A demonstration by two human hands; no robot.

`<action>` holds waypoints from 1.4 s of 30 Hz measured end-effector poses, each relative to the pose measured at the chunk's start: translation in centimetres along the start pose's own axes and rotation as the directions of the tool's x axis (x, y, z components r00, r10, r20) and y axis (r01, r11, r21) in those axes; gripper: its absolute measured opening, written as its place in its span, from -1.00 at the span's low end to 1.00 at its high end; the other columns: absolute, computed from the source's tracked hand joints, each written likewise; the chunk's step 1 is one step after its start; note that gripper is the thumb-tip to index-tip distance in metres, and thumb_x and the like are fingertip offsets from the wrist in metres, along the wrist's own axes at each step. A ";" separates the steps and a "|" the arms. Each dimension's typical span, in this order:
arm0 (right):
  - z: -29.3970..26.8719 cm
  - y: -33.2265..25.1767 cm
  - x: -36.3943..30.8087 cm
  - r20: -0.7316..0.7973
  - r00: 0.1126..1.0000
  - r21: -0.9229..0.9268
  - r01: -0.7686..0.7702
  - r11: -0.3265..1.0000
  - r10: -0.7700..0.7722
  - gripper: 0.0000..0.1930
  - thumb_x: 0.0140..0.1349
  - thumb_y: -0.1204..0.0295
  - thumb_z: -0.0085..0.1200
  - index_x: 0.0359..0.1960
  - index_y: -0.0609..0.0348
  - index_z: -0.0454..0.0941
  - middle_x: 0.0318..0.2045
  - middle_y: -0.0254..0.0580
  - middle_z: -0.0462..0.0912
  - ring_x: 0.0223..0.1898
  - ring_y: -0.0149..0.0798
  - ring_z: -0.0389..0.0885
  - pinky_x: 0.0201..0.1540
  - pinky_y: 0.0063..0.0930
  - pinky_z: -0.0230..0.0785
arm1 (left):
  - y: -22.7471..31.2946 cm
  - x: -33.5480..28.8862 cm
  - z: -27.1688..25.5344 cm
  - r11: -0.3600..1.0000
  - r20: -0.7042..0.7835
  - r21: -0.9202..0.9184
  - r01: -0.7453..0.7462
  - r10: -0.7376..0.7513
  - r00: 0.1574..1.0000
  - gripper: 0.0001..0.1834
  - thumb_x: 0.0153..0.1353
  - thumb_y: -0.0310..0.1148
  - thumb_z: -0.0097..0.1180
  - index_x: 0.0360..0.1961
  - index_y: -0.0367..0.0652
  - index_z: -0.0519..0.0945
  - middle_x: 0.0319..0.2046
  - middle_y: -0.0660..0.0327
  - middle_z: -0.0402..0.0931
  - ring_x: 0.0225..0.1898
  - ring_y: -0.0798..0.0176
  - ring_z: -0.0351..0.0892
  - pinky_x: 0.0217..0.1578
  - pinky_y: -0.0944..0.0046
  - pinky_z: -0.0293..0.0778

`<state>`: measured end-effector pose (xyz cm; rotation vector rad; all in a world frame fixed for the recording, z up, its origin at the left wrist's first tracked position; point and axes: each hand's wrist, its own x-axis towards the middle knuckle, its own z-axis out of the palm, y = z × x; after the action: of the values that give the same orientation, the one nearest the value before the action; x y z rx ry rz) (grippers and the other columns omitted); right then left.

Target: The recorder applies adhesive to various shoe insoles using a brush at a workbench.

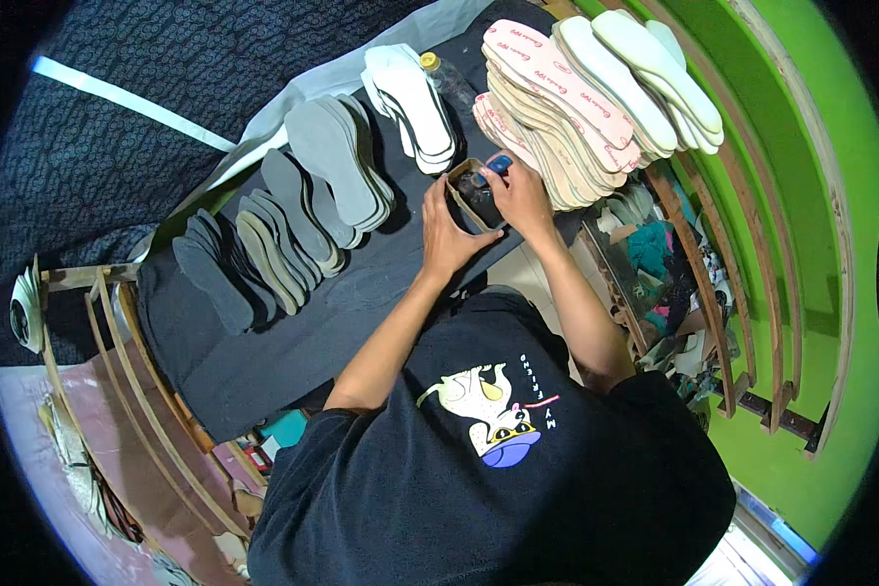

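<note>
My left hand (pixel 444 234) is wrapped around the near left side of a small open box (pixel 466 209) with a brownish rim and a dark inside. Its thumb stretches along the near edge. Over the box's right side, my right hand (pixel 523 200) pinches a small blue object (pixel 499 164); its kind is not clear, as the fingers partly cover it. What lies inside the box is too dark to make out. Just beyond the hands lie a stack of white shoe insoles (pixel 410 107) and, to the right, a tall pile of cream and pink-topped insoles (pixel 557 88).
Several stacks of grey insoles (pixel 332 161) line the left of the dark-covered table (pixel 352 303). A clear bottle with a yellow cap (pixel 429 61) lies behind the white insoles. Wooden rails (pixel 752 186) and a heap of scraps (pixel 659 264) stand at right, beside a green wall (pixel 850 322).
</note>
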<state>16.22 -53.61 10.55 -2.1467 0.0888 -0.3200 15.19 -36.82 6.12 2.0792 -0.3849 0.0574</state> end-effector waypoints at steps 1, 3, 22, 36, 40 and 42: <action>-0.2 -0.1 0.1 0.001 1.000 0.002 0.003 1.000 -0.003 -0.70 0.34 0.35 0.28 -0.15 0.37 0.53 -0.25 0.25 0.67 -0.14 0.33 0.61 -0.07 0.06 0.44 | -0.1 0.0 0.0 1.000 -0.003 0.002 0.000 0.000 1.000 0.48 -0.41 -0.12 0.79 0.50 -0.33 0.09 0.35 -0.17 0.26 0.40 -0.26 0.25 0.44 -0.14 0.24; -0.4 -0.5 -0.2 -0.019 0.986 -0.208 0.159 0.965 -0.167 -0.70 0.33 0.38 0.27 -0.09 0.40 0.55 -0.22 0.28 0.67 -0.07 0.34 0.62 -0.02 0.07 0.47 | -0.3 0.0 -0.1 1.000 -0.008 -0.002 0.004 -0.004 1.000 0.46 -0.41 -0.12 0.79 0.49 -0.33 0.11 0.34 -0.16 0.27 0.40 -0.26 0.26 0.43 -0.13 0.25; -0.3 -0.1 -0.2 0.088 0.996 -0.209 0.037 0.977 -0.019 -0.57 0.36 0.26 0.26 0.05 0.44 0.58 -0.23 0.37 0.71 -0.17 0.43 0.68 -0.06 0.10 0.54 | -1.1 0.1 0.0 1.000 -0.003 -0.009 0.014 -0.014 1.000 0.48 -0.48 -0.06 0.81 0.48 -0.30 0.15 0.35 -0.13 0.29 0.39 -0.24 0.28 0.42 -0.14 0.25; -1.0 -1.0 0.0 0.215 0.974 -0.042 -0.064 0.997 0.071 -0.65 0.42 0.32 0.21 -0.09 0.48 0.51 -0.31 0.37 0.63 -0.23 0.45 0.60 -0.14 0.12 0.46 | -0.9 -0.4 0.0 0.996 0.023 -0.020 0.088 -0.087 0.996 0.51 -0.41 0.01 0.79 0.55 -0.20 0.10 0.38 -0.12 0.30 0.42 -0.22 0.25 0.44 -0.14 0.22; 0.1 1.4 1.7 0.043 0.977 -0.061 0.212 0.975 -0.210 -0.68 0.38 0.37 0.24 -0.10 0.46 0.52 -0.26 0.39 0.61 -0.17 0.45 0.56 -0.09 0.15 0.41 | -1.2 -0.6 0.5 1.000 -0.029 0.016 0.027 -0.027 0.999 0.51 -0.38 -0.01 0.78 0.58 -0.16 0.09 0.40 -0.11 0.30 0.41 -0.23 0.27 0.44 -0.12 0.22; -0.3 1.5 2.0 0.072 0.972 -0.080 0.231 0.970 -0.225 -0.68 0.37 0.38 0.24 -0.09 0.46 0.52 -0.26 0.39 0.60 -0.17 0.45 0.56 -0.08 0.15 0.42 | -1.1 -0.7 0.5 0.999 -0.040 0.032 0.043 -0.042 0.998 0.52 -0.40 0.00 0.79 0.59 -0.16 0.10 0.41 -0.10 0.31 0.41 -0.23 0.29 0.44 -0.11 0.23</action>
<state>18.16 -55.12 9.87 -2.2561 -0.1854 -0.3873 14.84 -36.56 4.79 2.1145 -0.3173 0.0800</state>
